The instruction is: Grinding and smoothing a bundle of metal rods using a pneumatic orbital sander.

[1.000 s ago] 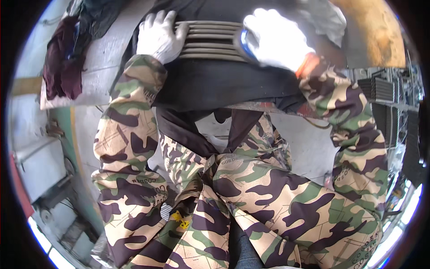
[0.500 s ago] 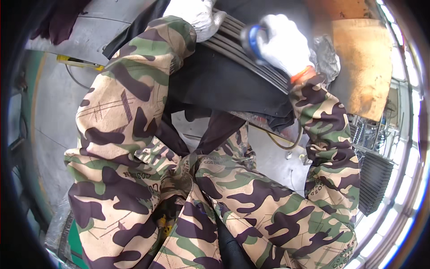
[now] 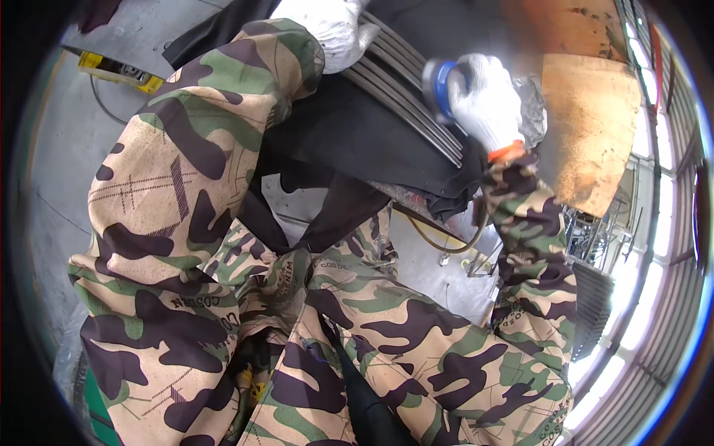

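Note:
My left hand [image 3: 329, 26], in a white glove, lies on the near end of a bundle of grey metal strips [image 3: 413, 100] at the top of the view; its fingers are partly cut off by the frame edge. My right hand [image 3: 487, 100], also white-gloved, grips a blue round-headed tool [image 3: 437, 89] held against the same strips. The strips rest on a black cloth [image 3: 349, 141] draped over a work surface. Camouflage sleeves and trousers fill the lower part of the view.
A rusty orange metal plate [image 3: 595, 126] stands to the right of my right hand. A yellow hose [image 3: 446, 238] loops on the grey floor below the cloth. A yellow object [image 3: 123, 70] lies on the floor at upper left. Metal grating [image 3: 595, 297] stands at the right.
The view has swung and tilted: the strips now run diagonally and the rusty plate has come into view at right. Both hands stay on the strips, the right still on the blue tool.

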Demonstrator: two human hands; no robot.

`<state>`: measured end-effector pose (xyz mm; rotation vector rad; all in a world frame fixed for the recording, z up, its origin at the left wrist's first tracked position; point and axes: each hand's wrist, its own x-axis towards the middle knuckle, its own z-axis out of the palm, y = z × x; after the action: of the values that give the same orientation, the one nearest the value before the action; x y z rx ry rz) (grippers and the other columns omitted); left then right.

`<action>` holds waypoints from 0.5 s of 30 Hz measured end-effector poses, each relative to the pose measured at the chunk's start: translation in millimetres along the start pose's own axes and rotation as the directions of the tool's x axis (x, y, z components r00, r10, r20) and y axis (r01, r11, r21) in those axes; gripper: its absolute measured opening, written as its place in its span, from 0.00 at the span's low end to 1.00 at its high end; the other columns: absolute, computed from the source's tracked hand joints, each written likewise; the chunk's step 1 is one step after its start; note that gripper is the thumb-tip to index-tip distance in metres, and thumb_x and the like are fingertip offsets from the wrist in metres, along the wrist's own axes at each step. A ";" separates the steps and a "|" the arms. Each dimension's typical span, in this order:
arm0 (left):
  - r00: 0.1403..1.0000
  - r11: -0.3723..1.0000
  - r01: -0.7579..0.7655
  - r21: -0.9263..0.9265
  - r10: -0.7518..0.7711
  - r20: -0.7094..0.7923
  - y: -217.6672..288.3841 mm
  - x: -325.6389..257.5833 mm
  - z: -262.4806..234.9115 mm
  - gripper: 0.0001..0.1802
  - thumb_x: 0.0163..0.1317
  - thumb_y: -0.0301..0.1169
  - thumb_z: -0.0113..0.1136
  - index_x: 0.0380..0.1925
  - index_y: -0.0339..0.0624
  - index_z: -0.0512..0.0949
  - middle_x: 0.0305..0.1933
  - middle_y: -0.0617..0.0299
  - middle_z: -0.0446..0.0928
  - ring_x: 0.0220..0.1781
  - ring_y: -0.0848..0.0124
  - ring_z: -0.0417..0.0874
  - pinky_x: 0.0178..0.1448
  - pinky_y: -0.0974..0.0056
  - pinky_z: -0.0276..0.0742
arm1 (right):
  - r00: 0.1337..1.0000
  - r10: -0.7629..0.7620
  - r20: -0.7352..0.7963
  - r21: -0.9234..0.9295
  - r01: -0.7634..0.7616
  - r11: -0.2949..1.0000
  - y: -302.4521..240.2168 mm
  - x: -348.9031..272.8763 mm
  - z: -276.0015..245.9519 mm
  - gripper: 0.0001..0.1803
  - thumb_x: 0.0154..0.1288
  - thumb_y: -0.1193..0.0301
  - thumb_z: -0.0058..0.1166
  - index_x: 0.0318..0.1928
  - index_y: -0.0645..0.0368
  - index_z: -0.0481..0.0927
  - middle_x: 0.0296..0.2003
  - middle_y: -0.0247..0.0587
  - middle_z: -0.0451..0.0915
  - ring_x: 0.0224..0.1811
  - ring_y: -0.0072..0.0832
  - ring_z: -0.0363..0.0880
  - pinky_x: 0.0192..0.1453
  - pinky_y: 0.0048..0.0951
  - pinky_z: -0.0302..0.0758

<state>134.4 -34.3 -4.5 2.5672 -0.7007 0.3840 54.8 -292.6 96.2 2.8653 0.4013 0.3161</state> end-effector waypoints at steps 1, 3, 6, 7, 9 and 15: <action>1.000 1.000 -0.003 -0.019 0.003 -0.025 0.1 -4.2 0.0 0.35 0.71 0.49 0.55 0.69 0.33 0.72 0.75 0.38 0.69 0.80 0.40 0.62 0.84 0.42 0.52 | 1.000 -0.021 -0.002 0.041 0.021 0.999 -5.6 -7.0 -4.4 0.09 0.65 0.65 0.60 0.43 0.53 0.83 0.41 0.47 0.83 0.45 0.50 0.83 0.49 0.48 0.82; 1.000 1.000 0.002 -0.010 -0.003 -0.023 0.0 -7.2 1.8 0.35 0.71 0.48 0.56 0.69 0.33 0.72 0.75 0.38 0.69 0.80 0.40 0.63 0.84 0.42 0.53 | 0.997 -0.072 -0.009 0.090 0.072 0.993 -16.8 -17.8 -11.4 0.08 0.64 0.65 0.61 0.42 0.51 0.84 0.42 0.45 0.83 0.45 0.48 0.84 0.49 0.48 0.82; 1.000 1.000 -0.012 0.004 0.012 -0.013 1.7 -4.7 -4.0 0.35 0.71 0.48 0.56 0.69 0.33 0.73 0.74 0.38 0.70 0.80 0.41 0.63 0.84 0.42 0.53 | 0.999 -0.047 -0.010 0.063 0.048 0.997 -6.2 -7.5 -5.5 0.08 0.64 0.66 0.60 0.42 0.51 0.83 0.41 0.44 0.83 0.45 0.48 0.84 0.49 0.47 0.82; 1.000 1.000 -0.011 0.001 0.011 -0.011 -1.0 -6.5 -4.9 0.35 0.71 0.48 0.56 0.69 0.33 0.73 0.74 0.38 0.70 0.80 0.41 0.63 0.84 0.43 0.53 | 0.999 -0.040 -0.010 0.016 0.041 0.999 -2.6 -0.5 -0.4 0.09 0.64 0.66 0.60 0.43 0.50 0.83 0.40 0.44 0.83 0.44 0.48 0.84 0.49 0.48 0.82; 1.000 1.000 -0.017 -0.003 0.017 -0.021 -4.3 -9.6 -2.1 0.36 0.70 0.48 0.57 0.69 0.33 0.73 0.74 0.38 0.70 0.80 0.41 0.63 0.84 0.43 0.53 | 0.999 -0.015 -0.032 -0.019 0.015 1.000 -1.4 -1.1 2.0 0.08 0.64 0.65 0.60 0.43 0.49 0.83 0.40 0.44 0.83 0.44 0.48 0.84 0.47 0.48 0.82; 0.998 0.999 -0.030 -0.030 0.028 -0.055 -4.9 -19.2 0.9 0.35 0.71 0.48 0.57 0.69 0.33 0.73 0.74 0.39 0.70 0.80 0.41 0.63 0.83 0.43 0.54 | 0.994 -0.107 -0.017 0.054 0.108 0.993 -15.8 0.5 -4.1 0.09 0.63 0.65 0.61 0.42 0.50 0.83 0.40 0.44 0.83 0.42 0.48 0.84 0.46 0.47 0.82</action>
<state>121.2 -23.0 -14.1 2.5101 -0.7191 0.4467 50.5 -276.9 96.1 2.8828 0.5728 0.3100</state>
